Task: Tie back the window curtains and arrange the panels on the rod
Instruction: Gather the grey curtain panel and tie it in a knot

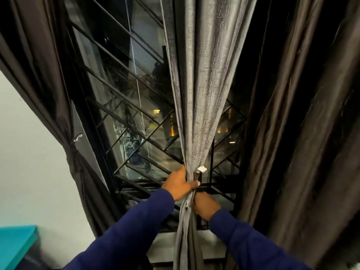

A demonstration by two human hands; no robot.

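Both hands on the one grey textured fabric curtain panel, gathered tight into a bunch at waist point. Left hand wraps the bunch from the left side, fingers curled round it, thumb across the front. Right hand sits just below and to the right, fingers curled on a thin grey tie strip that runs up from it past the left thumb; strip ends in a small white tag just above the left hand. Both sleeves dark blue.

Count: 3 curtain panels in view. 1 grey, centre, between the hands, fanning wide upward and hanging as a narrow bundle below them. 2 dark brown satin-like panels: one well left of the left hand, already cinched at a knot with a small pale tag beside it; one just right of the right hand, hanging loose in long folds.

Behind the hands: black metal window grille with diagonal bars, glass dark, a few lights outside. Teal flat surface at lower left, well away from the left hand.
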